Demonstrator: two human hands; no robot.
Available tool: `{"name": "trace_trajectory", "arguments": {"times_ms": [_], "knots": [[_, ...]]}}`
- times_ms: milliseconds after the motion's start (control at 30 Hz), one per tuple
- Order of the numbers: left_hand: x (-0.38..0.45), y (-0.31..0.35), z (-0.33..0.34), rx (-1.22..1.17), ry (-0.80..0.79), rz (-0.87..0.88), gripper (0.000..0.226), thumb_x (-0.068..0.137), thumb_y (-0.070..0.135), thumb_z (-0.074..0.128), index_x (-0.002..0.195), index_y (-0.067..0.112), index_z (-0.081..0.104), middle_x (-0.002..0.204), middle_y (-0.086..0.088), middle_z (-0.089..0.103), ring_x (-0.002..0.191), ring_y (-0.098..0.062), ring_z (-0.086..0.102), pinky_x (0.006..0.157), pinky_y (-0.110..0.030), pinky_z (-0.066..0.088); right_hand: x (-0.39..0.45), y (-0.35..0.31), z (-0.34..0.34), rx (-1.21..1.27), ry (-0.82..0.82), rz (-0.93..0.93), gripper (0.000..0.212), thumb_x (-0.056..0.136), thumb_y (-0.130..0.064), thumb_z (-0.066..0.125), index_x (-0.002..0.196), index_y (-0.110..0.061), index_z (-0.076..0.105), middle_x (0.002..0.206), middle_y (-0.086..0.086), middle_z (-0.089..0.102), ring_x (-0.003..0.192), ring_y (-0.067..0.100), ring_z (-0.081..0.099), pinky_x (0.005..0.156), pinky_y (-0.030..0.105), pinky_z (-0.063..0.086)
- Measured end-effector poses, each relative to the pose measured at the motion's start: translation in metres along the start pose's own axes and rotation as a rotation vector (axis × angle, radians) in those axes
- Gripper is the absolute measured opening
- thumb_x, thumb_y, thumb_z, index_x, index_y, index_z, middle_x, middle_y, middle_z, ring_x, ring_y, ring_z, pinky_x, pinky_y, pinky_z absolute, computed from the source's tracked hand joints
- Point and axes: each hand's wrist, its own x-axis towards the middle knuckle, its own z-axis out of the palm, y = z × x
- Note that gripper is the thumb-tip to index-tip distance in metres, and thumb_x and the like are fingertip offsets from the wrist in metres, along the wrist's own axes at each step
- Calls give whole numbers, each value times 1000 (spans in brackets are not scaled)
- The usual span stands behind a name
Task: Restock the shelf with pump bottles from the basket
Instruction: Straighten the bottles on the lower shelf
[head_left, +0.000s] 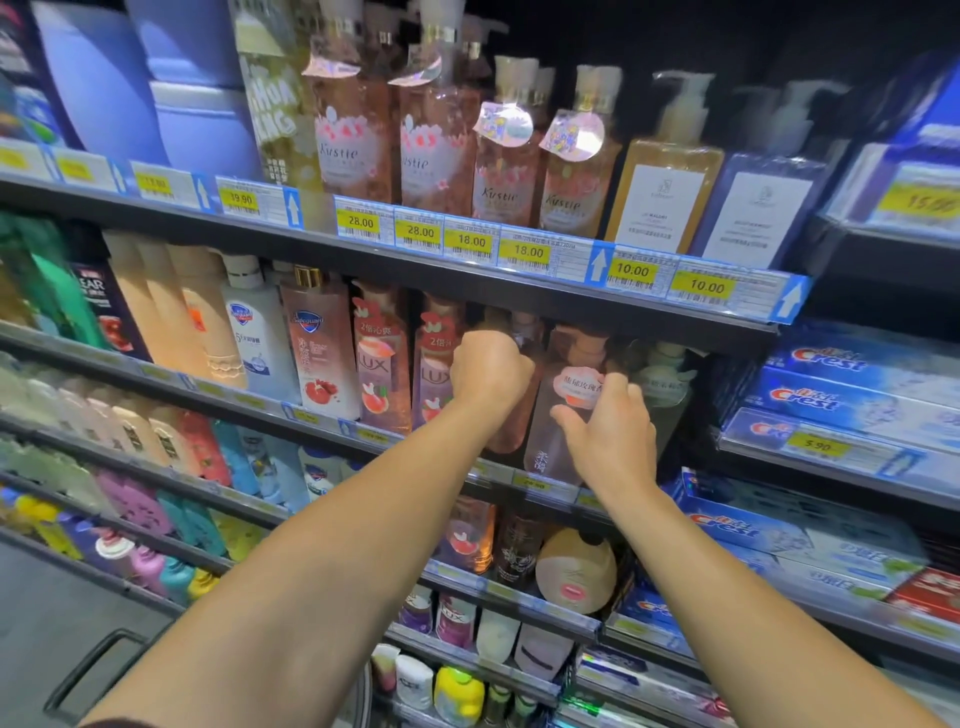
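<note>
Kustie bottles (347, 119) above 28.00 tags (360, 222); Crest boxes (831, 364).

We see clear glossy plastic in the pink pump bottle (558, 410), its paper-like label matt. The Lux bottles (382, 364) beside it shine, smooth and translucent. The shelf (426, 270) edge looks like dark matt metal, carrying glossy plastic price strips (524, 252). The Crest boxes (831, 384) are glossy printed cardboard.
</note>
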Motion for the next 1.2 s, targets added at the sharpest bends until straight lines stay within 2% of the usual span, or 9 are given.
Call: {"name": "trace_trajectory", "arguments": {"times_ms": [133, 233, 400, 533, 633, 733, 833, 1033, 1200], "knots": [[0, -1, -2, -2, 56, 0, 30, 81, 8, 63, 55, 8, 48, 72, -9, 57, 79, -33, 64, 64, -33, 51, 1, -2, 1, 19, -4, 27, 43, 89, -38, 65, 118, -12, 47, 114, 8, 51, 101, 34, 56, 83, 47, 49], [1, -5, -6, -22, 92, 10, 38, 78, 14, 75, 51, 11, 48, 59, -4, 54, 70, -29, 65, 58, -29, 48, 2, -3, 3, 43, -4, 42, 42, 89, -37, 65, 118, -12, 48, 114, 9, 51, 102, 34, 56, 83, 45, 49], [0, -8, -9, -32, 117, 40, 35, 74, 24, 83, 58, 10, 55, 60, -3, 58, 67, -26, 66, 60, -31, 55, 3, -2, 5, 65, -10, 58, 39, 90, -36, 63, 117, -12, 49, 113, 9, 51, 101, 32, 57, 84, 45, 49], [-5, -7, -8, -23, 141, 60, 34, 74, 24, 82, 60, 12, 53, 57, 1, 53, 66, -23, 64, 55, -27, 48, 5, -2, 6, 70, -12, 64, 37, 91, -35, 63, 116, -12, 49, 112, 9, 51, 101, 30, 56, 84, 43, 49], [-6, -7, -10, -12, 164, 61, 30, 72, 26, 83, 67, 9, 59, 63, -2, 59, 67, -24, 64, 57, -30, 52, 6, -2, 6, 78, -10, 70, 36, 91, -36, 63, 115, -11, 50, 111, 9, 52, 101, 30, 57, 85, 43, 51], [-10, -8, -11, 2, 182, 70, 30, 73, 27, 81, 74, 10, 57, 65, 0, 54, 69, -24, 60, 58, -29, 44, 5, -3, 8, 96, -4, 74, 36, 91, -35, 63, 114, -11, 51, 110, 9, 52, 100, 30, 57, 84, 43, 51], [-13, -11, -9, 13, 179, 76, 31, 78, 33, 77, 80, 13, 54, 75, -1, 56, 76, -26, 59, 62, -32, 44, 5, -1, 9, 105, 3, 68, 38, 91, -35, 64, 116, -10, 50, 112, 9, 52, 101, 29, 57, 83, 41, 50], [-25, -31, 3, 36, 106, 179, 53, 78, 57, 71, 96, 14, 46, 95, -4, 58, 87, -28, 60, 66, -37, 47, 5, 3, 8, 85, -6, 41, 43, 91, -40, 62, 119, -11, 50, 114, 8, 53, 102, 27, 56, 78, 34, 44], [-32, -35, 14, 105, 135, 191, 61, 79, 57, 70, 115, 16, 43, 112, -4, 52, 98, -29, 61, 74, -39, 50, 5, 3, 8, 82, -3, 32, 44, 91, -41, 63, 119, -10, 50, 114, 8, 52, 101, 26, 56, 75, 31, 42]]}}
